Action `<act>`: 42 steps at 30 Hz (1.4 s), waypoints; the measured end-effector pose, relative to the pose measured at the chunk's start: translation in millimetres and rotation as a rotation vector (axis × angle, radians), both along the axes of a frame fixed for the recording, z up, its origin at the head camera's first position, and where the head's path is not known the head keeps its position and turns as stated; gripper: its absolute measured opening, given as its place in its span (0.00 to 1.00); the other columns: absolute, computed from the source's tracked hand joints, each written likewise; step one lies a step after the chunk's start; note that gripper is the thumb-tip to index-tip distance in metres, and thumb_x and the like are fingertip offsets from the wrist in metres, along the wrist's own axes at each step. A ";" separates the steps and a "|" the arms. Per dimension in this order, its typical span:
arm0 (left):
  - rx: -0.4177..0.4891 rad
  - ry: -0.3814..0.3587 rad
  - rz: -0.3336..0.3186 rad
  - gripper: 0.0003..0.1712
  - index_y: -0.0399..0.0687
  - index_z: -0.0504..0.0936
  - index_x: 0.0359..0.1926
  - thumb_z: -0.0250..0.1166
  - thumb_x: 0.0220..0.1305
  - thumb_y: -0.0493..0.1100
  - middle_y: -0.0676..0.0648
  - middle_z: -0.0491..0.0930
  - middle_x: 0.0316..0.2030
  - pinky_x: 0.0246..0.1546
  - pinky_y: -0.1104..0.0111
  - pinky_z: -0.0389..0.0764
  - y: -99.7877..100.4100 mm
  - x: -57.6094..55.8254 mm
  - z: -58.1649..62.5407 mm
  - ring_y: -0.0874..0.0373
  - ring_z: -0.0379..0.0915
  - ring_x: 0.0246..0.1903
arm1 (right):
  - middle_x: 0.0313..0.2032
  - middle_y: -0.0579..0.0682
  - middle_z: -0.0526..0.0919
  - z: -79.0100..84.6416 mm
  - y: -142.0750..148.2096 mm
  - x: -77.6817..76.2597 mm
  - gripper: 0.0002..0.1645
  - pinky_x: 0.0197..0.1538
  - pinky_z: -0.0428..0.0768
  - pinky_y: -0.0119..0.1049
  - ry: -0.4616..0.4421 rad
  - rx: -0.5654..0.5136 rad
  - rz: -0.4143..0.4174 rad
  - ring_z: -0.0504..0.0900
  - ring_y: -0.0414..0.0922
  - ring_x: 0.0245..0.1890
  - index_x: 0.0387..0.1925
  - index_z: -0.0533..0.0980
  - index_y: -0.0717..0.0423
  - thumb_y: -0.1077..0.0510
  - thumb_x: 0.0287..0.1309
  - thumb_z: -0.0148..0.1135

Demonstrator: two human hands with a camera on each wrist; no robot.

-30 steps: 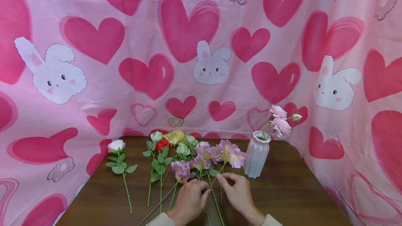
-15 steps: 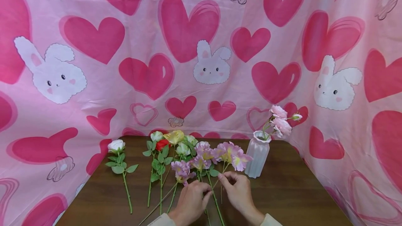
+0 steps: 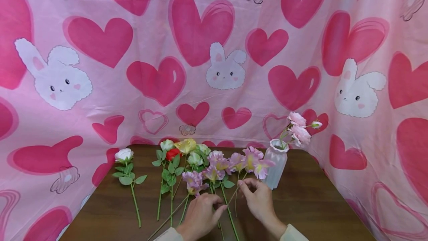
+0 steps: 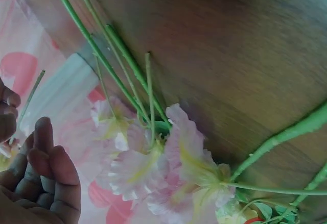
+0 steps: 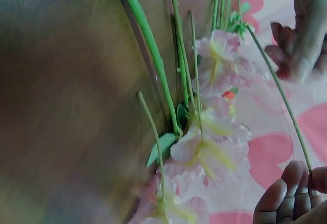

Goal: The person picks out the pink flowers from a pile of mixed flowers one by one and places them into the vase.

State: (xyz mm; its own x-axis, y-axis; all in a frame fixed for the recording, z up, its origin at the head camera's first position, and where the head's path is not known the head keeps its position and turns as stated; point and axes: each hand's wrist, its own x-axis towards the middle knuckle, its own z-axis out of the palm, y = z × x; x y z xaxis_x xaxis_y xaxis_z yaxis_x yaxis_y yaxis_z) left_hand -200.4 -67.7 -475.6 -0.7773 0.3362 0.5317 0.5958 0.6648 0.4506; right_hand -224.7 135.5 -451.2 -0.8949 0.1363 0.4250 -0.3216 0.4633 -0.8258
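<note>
Heart-print cloth point(image 3: 249, 96) backs the dark tabletop point(image 3: 304, 211), and you're pinching a lilac-and-yellow flower point(image 3: 252, 161) by its thin stem point(image 5: 283, 94) in your right hand point(image 3: 259, 200), just by the white vase point(image 3: 277, 166) toward the far right corner. Your left hand point(image 3: 202, 213) curls loosely around nothing. That flower looks light, springy (petals point(image 3: 262, 168) probably crease easily), so best grip mid-stem.

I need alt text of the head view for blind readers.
A person's right hand pinches a lilac-and-yellow flower by its stem beside a white ribbed vase holding pink flowers; the left hand is near other stems. White roses and a red rose lie on the wooden table, before a pink backdrop with hearts and rabbits.
</note>
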 end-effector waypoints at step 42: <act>-0.052 -0.001 0.275 0.10 0.63 0.83 0.25 0.77 0.59 0.49 0.63 0.81 0.26 0.22 0.70 0.68 -63.7 -4.1 -6.0 0.68 0.70 0.25 | 0.23 0.49 0.86 94.5 78.0 -28.4 0.04 0.23 0.74 0.25 0.310 0.211 -0.235 0.79 0.36 0.21 0.31 0.86 0.58 0.61 0.60 0.74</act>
State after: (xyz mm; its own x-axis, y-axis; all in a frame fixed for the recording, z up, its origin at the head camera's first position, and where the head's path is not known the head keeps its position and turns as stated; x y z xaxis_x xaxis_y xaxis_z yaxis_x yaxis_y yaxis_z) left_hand -204.5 -131.3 -481.6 -0.8438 0.1393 0.5182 0.3890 0.8240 0.4119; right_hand -253.2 213.4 -356.7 -0.6756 0.2026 0.7088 -0.4050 0.7014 -0.5865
